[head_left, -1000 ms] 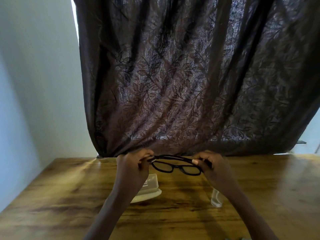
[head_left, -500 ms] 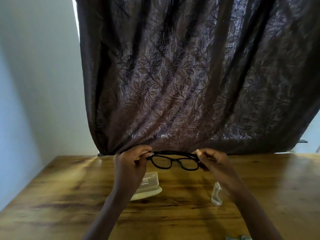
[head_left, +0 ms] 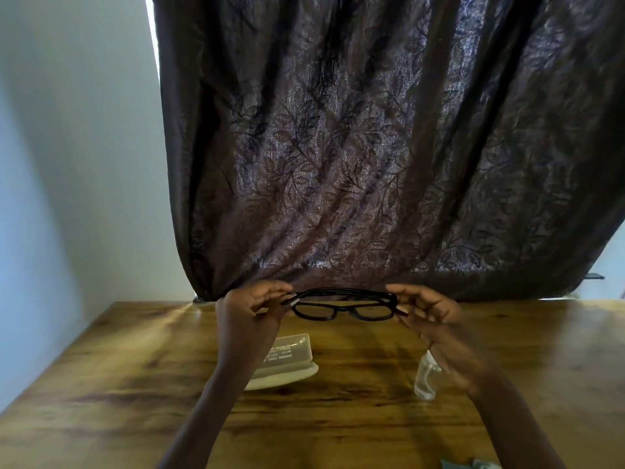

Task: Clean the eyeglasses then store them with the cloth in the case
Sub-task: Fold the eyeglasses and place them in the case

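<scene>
Head view: black eyeglasses [head_left: 341, 304], arms folded, are held in the air at centre frame, above a wooden table [head_left: 135, 384]. 2 hands hold them: the left hand [head_left: 250, 309] pinches the left end and the right hand [head_left: 429, 313] pinches the right end. Lower in the frame, a pale case [head_left: 291, 353] lies beside the left wrist and a small clear bottle [head_left: 426, 377] shows under the right hand. A cloth [head_left: 473, 464] corner shows at the bottom edge. A dark leaf-patterned curtain [head_left: 372, 147] fills the upper frame.

Eyeglasses [head_left: 341, 304]: black frame. Curtain [head_left: 372, 164]: dark brown, tone-on-tone leaf-and-stem pattern. Table [head_left: 135, 384]: honey-brown wood grain, darker streaks. Case [head_left: 291, 360]: cream-white, translucent lid, small dark-printed label. Bottle [head_left: 425, 380]: colourless. Cloth [head_left: 470, 464] at near edge: pale blue-green, apparently; mostly cropped. Wall [head_left: 67, 164]: pale blue-white.
</scene>
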